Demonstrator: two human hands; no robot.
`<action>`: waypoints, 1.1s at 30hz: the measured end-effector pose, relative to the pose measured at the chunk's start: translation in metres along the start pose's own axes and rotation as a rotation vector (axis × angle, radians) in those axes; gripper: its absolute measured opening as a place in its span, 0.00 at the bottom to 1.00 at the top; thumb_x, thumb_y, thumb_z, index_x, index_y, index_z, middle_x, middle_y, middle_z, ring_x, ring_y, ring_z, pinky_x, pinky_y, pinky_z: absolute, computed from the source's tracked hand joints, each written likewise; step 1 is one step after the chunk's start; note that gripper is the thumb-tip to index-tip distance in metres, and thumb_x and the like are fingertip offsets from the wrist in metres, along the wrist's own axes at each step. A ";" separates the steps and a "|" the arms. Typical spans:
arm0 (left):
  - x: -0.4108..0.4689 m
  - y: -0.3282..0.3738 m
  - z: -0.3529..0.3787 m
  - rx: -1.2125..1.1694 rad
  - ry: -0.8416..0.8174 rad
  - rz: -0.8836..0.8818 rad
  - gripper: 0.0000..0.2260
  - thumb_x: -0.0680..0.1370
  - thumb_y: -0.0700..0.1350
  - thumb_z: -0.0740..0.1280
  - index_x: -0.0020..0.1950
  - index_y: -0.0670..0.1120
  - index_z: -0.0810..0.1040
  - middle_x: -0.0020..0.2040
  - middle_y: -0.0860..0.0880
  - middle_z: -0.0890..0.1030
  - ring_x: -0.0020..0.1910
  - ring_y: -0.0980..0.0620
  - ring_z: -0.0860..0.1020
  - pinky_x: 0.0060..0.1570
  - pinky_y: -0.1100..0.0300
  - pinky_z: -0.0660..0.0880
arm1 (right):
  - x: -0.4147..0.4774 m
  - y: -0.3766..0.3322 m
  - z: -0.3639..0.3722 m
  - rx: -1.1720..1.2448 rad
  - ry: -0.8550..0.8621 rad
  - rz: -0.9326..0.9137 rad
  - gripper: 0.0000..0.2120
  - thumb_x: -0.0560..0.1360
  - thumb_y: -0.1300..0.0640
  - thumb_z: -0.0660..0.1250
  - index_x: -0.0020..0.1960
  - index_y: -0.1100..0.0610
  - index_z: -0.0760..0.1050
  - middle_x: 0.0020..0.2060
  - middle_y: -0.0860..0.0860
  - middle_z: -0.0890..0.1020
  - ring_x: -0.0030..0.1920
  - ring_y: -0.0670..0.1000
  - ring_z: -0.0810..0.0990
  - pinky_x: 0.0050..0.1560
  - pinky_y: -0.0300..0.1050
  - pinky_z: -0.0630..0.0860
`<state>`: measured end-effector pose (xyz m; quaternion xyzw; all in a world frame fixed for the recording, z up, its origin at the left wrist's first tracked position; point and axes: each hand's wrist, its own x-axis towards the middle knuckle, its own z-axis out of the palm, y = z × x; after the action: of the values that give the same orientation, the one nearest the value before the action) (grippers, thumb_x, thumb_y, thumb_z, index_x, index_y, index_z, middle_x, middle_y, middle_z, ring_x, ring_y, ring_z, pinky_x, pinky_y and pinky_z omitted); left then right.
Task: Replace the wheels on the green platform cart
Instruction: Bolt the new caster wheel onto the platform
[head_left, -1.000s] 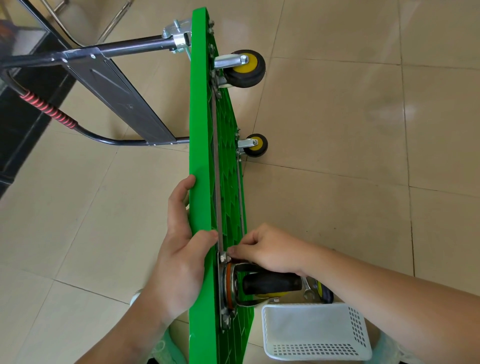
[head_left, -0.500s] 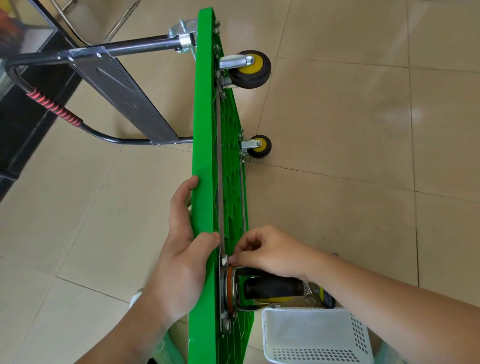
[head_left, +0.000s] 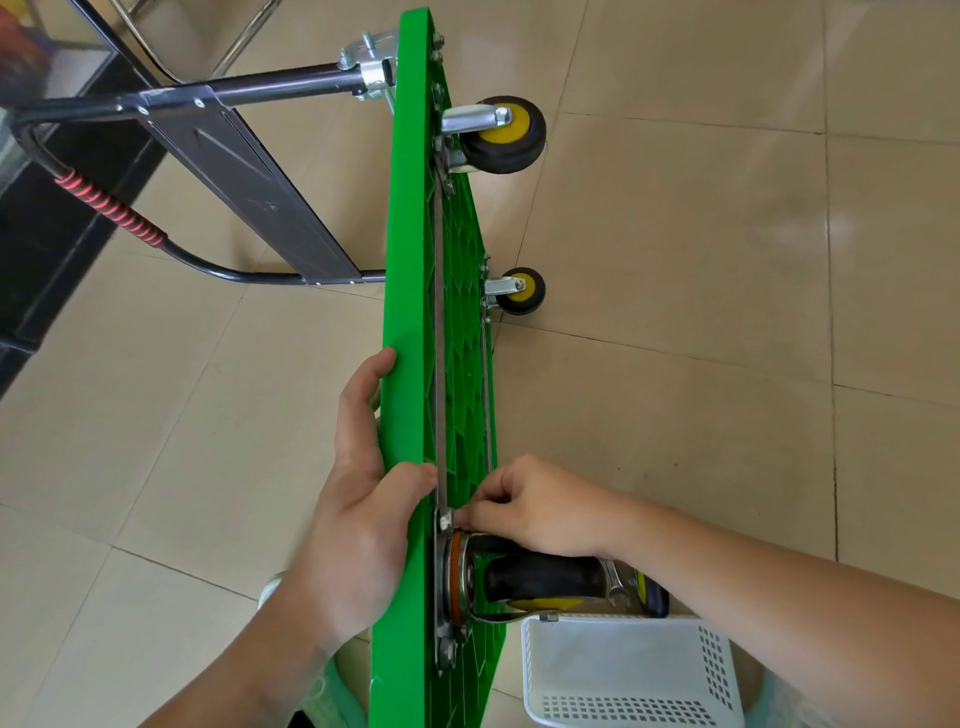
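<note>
Standing on its long edge on the tiled floor (head_left: 675, 234), the green plastic platform cart (head_left: 410, 260) looks stiff but tippy, so the left hand (head_left: 358, 519) grips its upper rim at the near end. The right hand (head_left: 535, 504) pinches a small silver fastener (head_left: 445, 519) beside the near black rubber caster (head_left: 545, 574): tiny, smooth, likely easy to drop. That caster looks heavy and is best taken by its steel bracket.

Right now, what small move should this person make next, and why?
Probably turn the bolt. The fingers of the right hand pinch at it, beside the near wheel, while the left hand grips the edge of the green platform, steadying it on its side. Which way, I cannot tell.
</note>
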<state>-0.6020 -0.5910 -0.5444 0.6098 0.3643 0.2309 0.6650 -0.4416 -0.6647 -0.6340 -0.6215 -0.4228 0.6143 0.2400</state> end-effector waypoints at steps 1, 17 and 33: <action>0.000 0.000 0.000 -0.001 0.002 -0.003 0.34 0.66 0.48 0.66 0.70 0.69 0.67 0.66 0.54 0.78 0.61 0.41 0.79 0.61 0.41 0.77 | -0.001 0.001 0.000 -0.006 -0.002 -0.012 0.20 0.73 0.34 0.68 0.44 0.50 0.84 0.28 0.45 0.79 0.29 0.42 0.75 0.35 0.42 0.72; 0.001 -0.002 0.002 0.017 0.007 -0.014 0.36 0.70 0.36 0.60 0.72 0.67 0.65 0.67 0.55 0.78 0.61 0.44 0.80 0.55 0.53 0.77 | 0.003 -0.005 0.000 0.005 -0.011 -0.010 0.15 0.78 0.44 0.68 0.35 0.47 0.82 0.27 0.42 0.79 0.30 0.39 0.75 0.35 0.38 0.72; 0.000 0.003 0.002 -0.002 0.005 -0.016 0.35 0.67 0.46 0.65 0.72 0.68 0.65 0.71 0.52 0.75 0.66 0.36 0.76 0.66 0.30 0.71 | 0.005 -0.005 0.004 -0.008 -0.006 0.010 0.22 0.80 0.41 0.63 0.37 0.56 0.79 0.28 0.49 0.75 0.30 0.45 0.74 0.34 0.42 0.72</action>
<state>-0.6005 -0.5920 -0.5416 0.6055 0.3704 0.2277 0.6665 -0.4473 -0.6595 -0.6333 -0.6229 -0.4228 0.6156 0.2331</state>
